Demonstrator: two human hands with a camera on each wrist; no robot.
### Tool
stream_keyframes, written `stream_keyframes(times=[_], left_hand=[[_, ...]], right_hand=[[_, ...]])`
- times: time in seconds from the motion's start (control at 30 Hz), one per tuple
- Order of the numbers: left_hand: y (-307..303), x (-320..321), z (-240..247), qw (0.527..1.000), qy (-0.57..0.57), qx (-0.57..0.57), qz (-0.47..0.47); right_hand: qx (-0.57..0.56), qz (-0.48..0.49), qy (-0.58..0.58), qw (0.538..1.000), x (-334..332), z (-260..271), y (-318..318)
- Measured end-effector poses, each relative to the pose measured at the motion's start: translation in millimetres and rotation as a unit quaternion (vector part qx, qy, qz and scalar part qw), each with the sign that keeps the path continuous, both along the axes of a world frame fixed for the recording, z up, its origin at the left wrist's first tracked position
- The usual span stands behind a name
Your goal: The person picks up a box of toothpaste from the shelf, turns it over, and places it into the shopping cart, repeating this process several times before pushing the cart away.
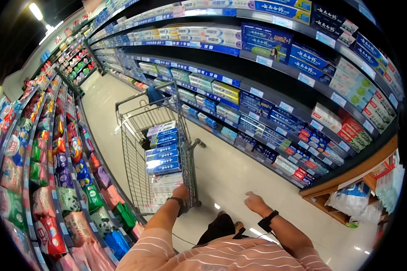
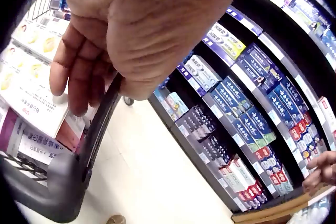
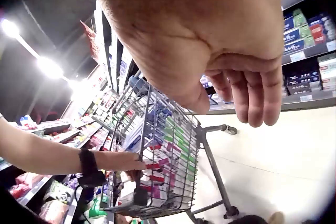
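The left grip (image 1: 181,193) is curled round the handle (image 2: 97,129) at the near end of the shopping cart (image 1: 133,153). The right grip (image 1: 255,202) hangs loose with its fingers apart, holding nothing, above the floor (image 1: 230,167). Stacked boxes (image 1: 163,156) fill the cart, which stands in the aisle beside stocked shelves (image 1: 267,113).

Left hand (image 1: 181,193) curled gripping, arm forward, right hand (image 1: 255,202) loose, outstretched

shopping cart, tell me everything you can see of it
The shopping cart is a grey wire-mesh basket on a metal frame with casters, standing upright on the pale aisle floor. Blue and white boxes are stacked inside. The left hand curls round its dark handle bar; the right hand hangs clear of it.
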State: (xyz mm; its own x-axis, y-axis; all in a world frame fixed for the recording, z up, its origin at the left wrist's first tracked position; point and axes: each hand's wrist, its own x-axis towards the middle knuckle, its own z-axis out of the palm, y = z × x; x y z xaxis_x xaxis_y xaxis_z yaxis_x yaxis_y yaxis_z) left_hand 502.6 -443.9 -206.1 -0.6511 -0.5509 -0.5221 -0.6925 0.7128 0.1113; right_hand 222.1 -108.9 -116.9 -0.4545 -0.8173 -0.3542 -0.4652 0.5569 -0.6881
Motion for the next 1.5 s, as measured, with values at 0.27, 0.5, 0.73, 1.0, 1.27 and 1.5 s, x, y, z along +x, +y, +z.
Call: stream_keyframes(times=[0.27,0.5,0.73,1.0,1.27,1.5], left_hand=[[-3.8,-50.0,-50.3,0.998,-0.006,0.055,-0.003],[24.1,-71.4,68.9,0.971,0.171,0.100,0.134],[12.6,134.0,77.3,0.828,0.224,-0.305,0.415],[62.0,162.0,4.8,0.628,0.295,0.249,0.676],[71.3,156.3,-22.1,0.628,0.295,0.310,0.650],[79.7,97.9,-21.4,0.624,0.299,0.320,0.647]], right_hand=[[-0.023,0.104,-0.046,0.993,30.8,-69.4,-101.7],[0.039,0.159,-0.115,0.980,47.8,-59.0,-162.0],[0.099,0.187,-0.085,0.974,55.0,-67.2,-180.2],[0.142,0.197,-0.063,0.968,33.2,-113.0,-190.4],[0.090,0.226,-0.013,0.970,5.9,-107.6,-173.0],[0.092,0.077,-0.017,0.993,-40.7,-92.5,-152.7]])
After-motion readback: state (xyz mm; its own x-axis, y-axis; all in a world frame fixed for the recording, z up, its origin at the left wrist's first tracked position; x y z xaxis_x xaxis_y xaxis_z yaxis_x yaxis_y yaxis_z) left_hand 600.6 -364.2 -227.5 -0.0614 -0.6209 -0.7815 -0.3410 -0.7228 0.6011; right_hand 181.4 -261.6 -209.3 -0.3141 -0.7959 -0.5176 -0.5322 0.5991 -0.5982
